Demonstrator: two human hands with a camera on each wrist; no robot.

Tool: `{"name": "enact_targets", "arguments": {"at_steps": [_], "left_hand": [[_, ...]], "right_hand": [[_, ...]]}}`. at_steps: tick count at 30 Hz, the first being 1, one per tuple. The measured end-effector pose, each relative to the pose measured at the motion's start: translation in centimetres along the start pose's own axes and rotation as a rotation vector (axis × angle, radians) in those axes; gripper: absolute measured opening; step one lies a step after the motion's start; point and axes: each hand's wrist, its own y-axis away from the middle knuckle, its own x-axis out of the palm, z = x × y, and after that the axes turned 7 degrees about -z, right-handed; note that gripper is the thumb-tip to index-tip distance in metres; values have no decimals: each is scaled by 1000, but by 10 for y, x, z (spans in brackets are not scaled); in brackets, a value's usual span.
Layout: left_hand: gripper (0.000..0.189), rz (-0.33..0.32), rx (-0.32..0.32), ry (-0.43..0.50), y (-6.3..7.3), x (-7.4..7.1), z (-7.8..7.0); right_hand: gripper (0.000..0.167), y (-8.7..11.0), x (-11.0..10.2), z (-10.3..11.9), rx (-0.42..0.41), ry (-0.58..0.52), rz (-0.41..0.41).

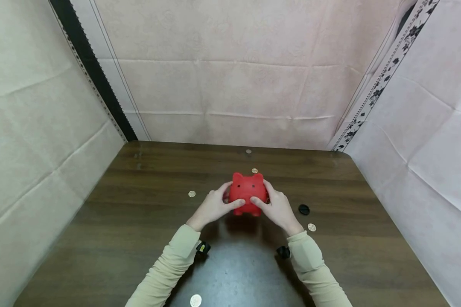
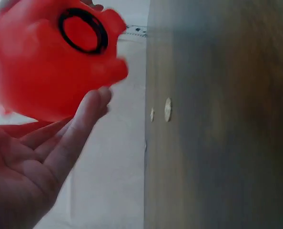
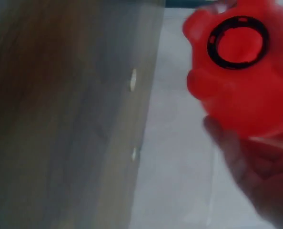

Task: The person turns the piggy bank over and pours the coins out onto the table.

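Note:
A red piggy bank [image 1: 247, 187] is held up above the wooden table, its face with two dark eyes towards the head camera. My left hand [image 1: 215, 205] grips its left side and my right hand [image 1: 278, 207] its right side, thumbs across the front. Both wrist views show its underside, where a black ring [image 3: 212, 45] surrounds a round hole with red visible inside. On the table, right of my right hand, lies a black round cap [image 1: 304, 209]. The fingers behind the piggy bank are partly hidden in the head view.
Several coins lie scattered about the wooden table [image 1: 138, 238]: one coin [image 1: 192, 194] to the left, another coin [image 1: 311, 227] by the cap, a coin [image 1: 195, 300] at the near edge, others behind the piggy bank. Pale cloth [image 1: 230, 85] hangs around the table.

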Motion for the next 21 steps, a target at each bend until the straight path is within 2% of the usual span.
{"name": "enact_targets", "arguments": {"at_steps": [4,10,12,14,17,21], "left_hand": [[65,91,-63,44,-1,5,4],[62,350,-61,410,-1,9,16],[68,395,-63,514,1,8,16],[74,371,-49,565,3,4,15],[87,261,26,574,5,-1,8],[103,91,241,449,5,-7,-4]], "right_hand": [[66,-1,1,8,37,132,-40],[70,-1,-3,22,-30,222,-147],[74,-1,-4,25,-63,203,-153],[80,-1,-6,26,-108,162,-139],[97,0,-9,23,-203,66,-81],[116,2,-11,14,-380,-105,-56]]}}
